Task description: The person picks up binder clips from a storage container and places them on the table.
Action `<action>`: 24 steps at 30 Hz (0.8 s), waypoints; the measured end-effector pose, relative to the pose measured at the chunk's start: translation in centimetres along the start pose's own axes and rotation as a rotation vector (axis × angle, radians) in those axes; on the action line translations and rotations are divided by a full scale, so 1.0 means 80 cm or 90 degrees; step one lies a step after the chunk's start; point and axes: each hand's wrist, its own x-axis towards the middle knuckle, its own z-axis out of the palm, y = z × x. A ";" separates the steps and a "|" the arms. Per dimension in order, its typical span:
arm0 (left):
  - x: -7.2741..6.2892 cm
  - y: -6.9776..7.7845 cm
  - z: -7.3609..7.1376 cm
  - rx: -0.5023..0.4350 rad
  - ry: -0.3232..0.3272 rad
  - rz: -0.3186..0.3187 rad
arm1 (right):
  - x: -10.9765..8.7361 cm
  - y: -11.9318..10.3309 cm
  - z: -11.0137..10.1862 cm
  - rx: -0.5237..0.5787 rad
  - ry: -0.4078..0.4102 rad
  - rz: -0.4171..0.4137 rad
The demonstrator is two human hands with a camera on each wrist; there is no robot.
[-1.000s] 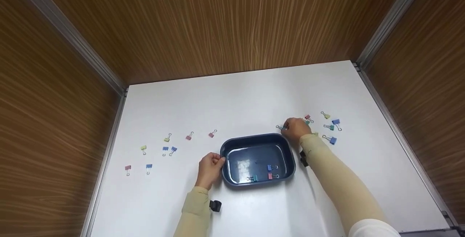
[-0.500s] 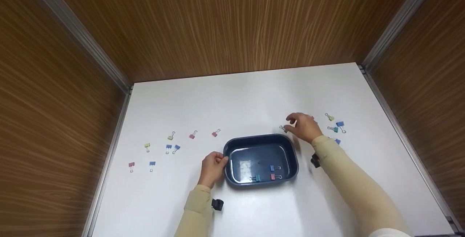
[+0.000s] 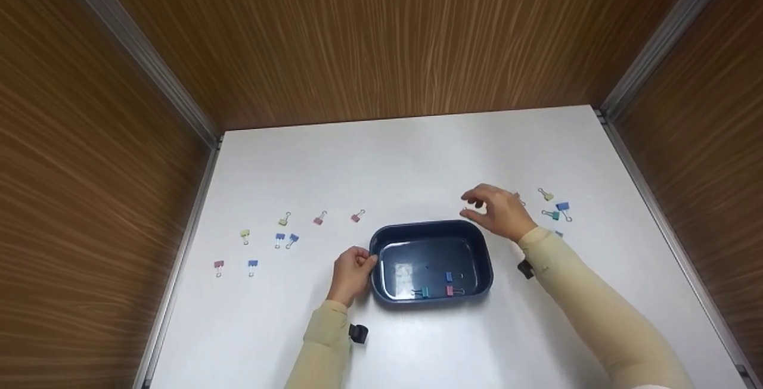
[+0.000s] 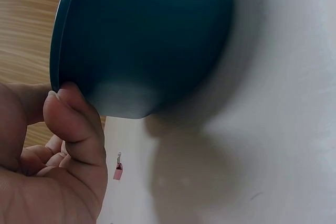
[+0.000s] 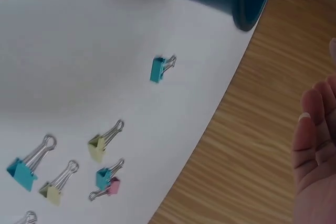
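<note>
My left hand pinches the left rim of a dark blue tray between thumb and fingers, seen closely in the left wrist view with the tray wall. Inside the tray lie a blue binder clip, a pink binder clip and a teal binder clip. Beyond the tray's far right corner, my right hand hovers with thumb and fingers apart and nothing between them. Below it a teal binder clip lies alone on the table; the hand mostly hides it in the head view.
On the left, several pink, yellow and blue binder clips lie scattered. More clips lie right of the right hand, including a yellow clip and a teal clip. Wood-grain panels wall in the white table.
My right hand has let go of the teal binder clip beyond the tray; its fingers have spread and lifted away. The left hand keeps its hold on the rim. The head view has shifted slightly.
</note>
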 end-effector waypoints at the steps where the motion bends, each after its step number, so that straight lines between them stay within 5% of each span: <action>1: 0.000 0.000 0.002 0.000 -0.005 0.003 | -0.003 -0.002 0.001 -0.003 -0.003 -0.015; 9: 0.003 0.003 0.008 0.032 -0.006 0.021 | -0.007 -0.015 0.023 -0.009 -0.046 -0.158; 24: 0.003 0.000 0.008 0.020 -0.010 0.021 | -0.004 -0.043 0.064 -0.042 -0.213 -0.256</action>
